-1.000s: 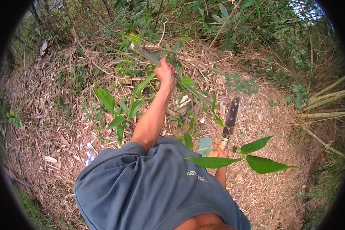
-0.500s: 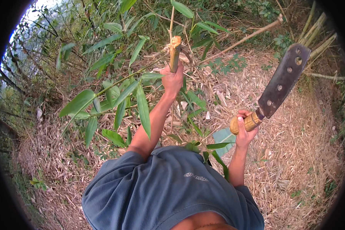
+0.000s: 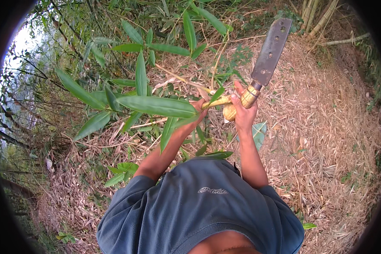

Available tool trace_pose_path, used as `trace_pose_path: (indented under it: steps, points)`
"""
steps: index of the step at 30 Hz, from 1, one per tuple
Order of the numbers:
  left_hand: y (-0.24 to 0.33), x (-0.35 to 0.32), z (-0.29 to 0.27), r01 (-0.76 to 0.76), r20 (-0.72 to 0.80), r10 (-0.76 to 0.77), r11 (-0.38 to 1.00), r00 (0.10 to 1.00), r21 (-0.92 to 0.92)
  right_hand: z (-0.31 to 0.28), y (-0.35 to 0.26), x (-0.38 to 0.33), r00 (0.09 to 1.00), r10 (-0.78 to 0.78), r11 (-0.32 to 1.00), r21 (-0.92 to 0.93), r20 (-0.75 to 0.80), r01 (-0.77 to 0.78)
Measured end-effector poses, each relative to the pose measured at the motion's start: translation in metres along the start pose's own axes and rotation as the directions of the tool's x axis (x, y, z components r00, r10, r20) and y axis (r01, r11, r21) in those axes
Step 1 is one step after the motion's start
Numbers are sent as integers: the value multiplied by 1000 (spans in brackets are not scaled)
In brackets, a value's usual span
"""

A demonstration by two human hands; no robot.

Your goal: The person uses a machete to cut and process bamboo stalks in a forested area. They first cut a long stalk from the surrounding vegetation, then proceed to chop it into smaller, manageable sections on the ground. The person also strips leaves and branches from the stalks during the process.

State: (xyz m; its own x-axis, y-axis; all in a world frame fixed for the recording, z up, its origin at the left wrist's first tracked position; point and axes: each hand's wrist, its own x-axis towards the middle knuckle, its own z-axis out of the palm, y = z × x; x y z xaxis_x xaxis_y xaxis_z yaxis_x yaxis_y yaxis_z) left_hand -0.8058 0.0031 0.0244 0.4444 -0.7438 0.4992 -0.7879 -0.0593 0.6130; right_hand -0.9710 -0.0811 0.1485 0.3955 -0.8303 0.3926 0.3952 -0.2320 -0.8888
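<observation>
In front of my chest, my left hand [image 3: 201, 111] grips a leafy bamboo stalk [image 3: 220, 101]; large green leaves [image 3: 158, 106] spread from it to the left and partly cover the hand and forearm. My right hand [image 3: 244, 113] is closed round the yellow wooden handle of a machete [image 3: 271, 53]. Its broad dark blade has several round holes and points up, away from me. The cut end of the stalk meets the right hand beside the handle, and whether those fingers also pinch it I cannot tell.
Dry leaf litter [image 3: 309, 139] covers the ground around me. Bamboo stems [image 3: 321, 19] stand at the far right, with a pale fallen stem [image 3: 347, 41] beside them. Dense green undergrowth [image 3: 42, 80] fills the left. One broad green leaf [image 3: 259, 134] lies below my right hand.
My hands have come together. The left has lowered slightly and tipped the stalk from upright to sideways; the right has moved up and left with the machete, whose blade now stands more upright.
</observation>
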Motion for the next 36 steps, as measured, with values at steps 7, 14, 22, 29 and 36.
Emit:
trace_pose_path:
  steps: [7,14,22,29,36]
  points:
    - [35,-56,20,366,213,-326,911,921,-191,-29,21,-39,972,207,970,106,109,-218]
    - [36,-79,32,277,190,-235,930,953,-240,-29,15,-61,968,152,986,-104,200,-133]
    - [22,-115,29,253,-119,-288,937,950,-242,-22,15,-67,993,105,985,-140,55,-96]
    - [-61,-203,1,351,649,-759,-597,44,-722,-27,4,-55,1000,-30,991,-129,9,31]
    - [-88,-169,59,250,814,-573,-778,97,-577,-22,-12,-55,995,-90,992,-82,34,92]
